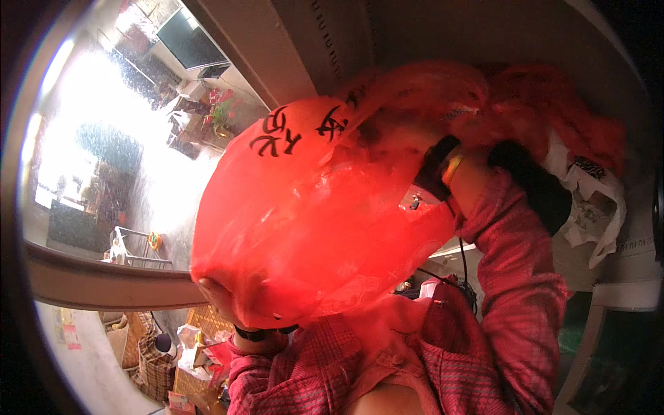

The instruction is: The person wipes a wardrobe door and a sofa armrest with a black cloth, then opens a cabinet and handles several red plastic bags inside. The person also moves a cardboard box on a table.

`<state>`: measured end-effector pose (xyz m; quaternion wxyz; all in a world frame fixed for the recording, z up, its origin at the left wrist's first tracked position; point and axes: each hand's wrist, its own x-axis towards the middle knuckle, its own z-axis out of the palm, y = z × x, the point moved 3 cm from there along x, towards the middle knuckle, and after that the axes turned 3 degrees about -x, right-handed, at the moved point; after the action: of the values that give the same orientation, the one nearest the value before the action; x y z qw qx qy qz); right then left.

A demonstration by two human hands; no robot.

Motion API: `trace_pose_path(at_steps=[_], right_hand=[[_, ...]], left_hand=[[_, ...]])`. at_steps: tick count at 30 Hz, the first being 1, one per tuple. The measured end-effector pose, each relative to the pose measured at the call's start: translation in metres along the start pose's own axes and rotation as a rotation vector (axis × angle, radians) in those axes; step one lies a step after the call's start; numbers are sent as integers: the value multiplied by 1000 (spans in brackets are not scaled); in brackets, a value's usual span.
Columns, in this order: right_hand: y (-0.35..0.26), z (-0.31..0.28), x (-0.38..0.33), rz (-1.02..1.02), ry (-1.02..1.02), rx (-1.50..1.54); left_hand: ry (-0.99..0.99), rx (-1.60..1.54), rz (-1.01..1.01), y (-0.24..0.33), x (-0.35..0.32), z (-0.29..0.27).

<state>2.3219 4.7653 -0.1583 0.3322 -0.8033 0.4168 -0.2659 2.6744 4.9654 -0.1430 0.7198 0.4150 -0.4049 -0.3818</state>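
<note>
A big translucent red plastic bag (pixel 304 228) with black hand-painted marks fills the middle of the view. My left hand (pixel 216 294) grips the bag's lower left edge from underneath; the fingers are partly covered by the plastic, and a dark band sits on that wrist. My right hand (pixel 443 155) is raised at the upper right and goes into the bunched red plastic, so only the wrist shows, with a black strap and a yellow band. Both arms wear red checked sleeves (pixel 512 277).
White plastic bags (pixel 595 207) and a black thing (pixel 536 190) hang at the right. A pale ledge (pixel 97 280) curves across the left, with a bright street beyond it. Woven baskets (pixel 155 363) and boxes stand at the lower left. A grey beam (pixel 277 48) runs overhead.
</note>
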Motion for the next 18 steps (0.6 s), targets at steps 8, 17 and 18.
trace_pose_path(at_steps=[8, 17, 18], right_hand=[[34, -32, 1, 334, 275, 344], [-66, -70, -68, -199, 87, 78], [-67, -98, -83, -144, 331, 15]], left_hand=[[4, 668, 363, 8, 9, 1], [20, 2, -128, 5, 23, 31], [-1, 3, -120, 5, 24, 32]])
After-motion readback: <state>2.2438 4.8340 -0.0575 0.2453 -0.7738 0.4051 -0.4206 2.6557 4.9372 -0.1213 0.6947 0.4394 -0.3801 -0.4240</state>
